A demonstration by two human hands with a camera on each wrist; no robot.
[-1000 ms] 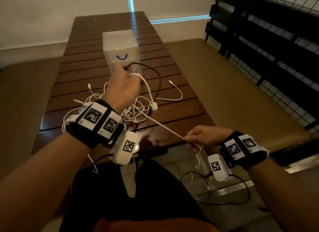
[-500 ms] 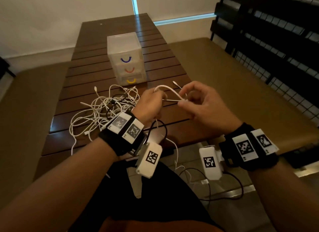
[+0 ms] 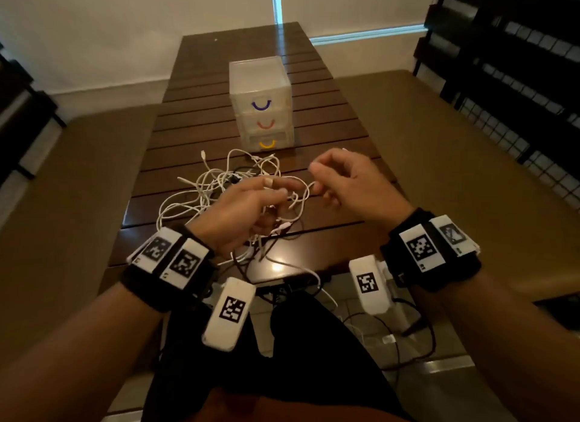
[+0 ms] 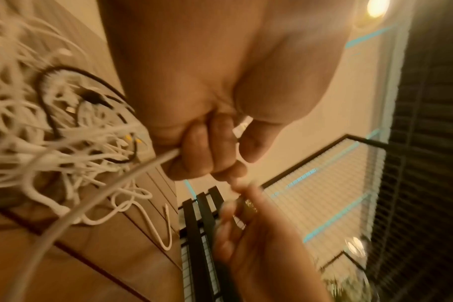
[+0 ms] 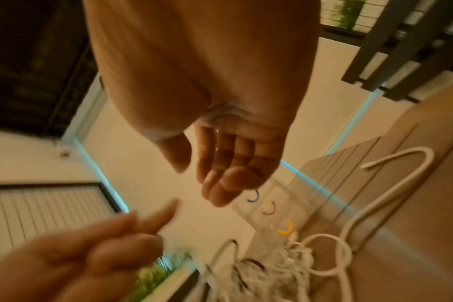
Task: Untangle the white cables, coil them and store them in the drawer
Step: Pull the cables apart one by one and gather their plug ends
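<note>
A: Nearest, what are the two hands doing?

B: The left hand (image 4: 202, 151) has its fingers curled round one smooth, round white cable (image 4: 96, 196), which runs taut from the fist back toward the pile. The right hand (image 5: 220, 163) is slack, fingers nearly straight, palm bare, holding nothing. In the head view a white loop hangs just beside its fingertips; whether they touch I cannot tell.

A: And the cables?

B: A loose heap of thin white cables (image 3: 216, 192) lies on the table (image 3: 329, 123), under and beyond the left hand, too knotted to count. At least one glossy black cable (image 3: 282, 236) threads through it, and one strand trails over the near edge.

A: The table?

B: Dark wooden slats, polished, running crosswise.

A: Farther back?

B: A frosted, translucent plastic drawer unit (image 3: 260, 104) stands upright just behind the heap: three stacked drawers, all closed, with curved handles, blue, red, yellow from top down.
</note>
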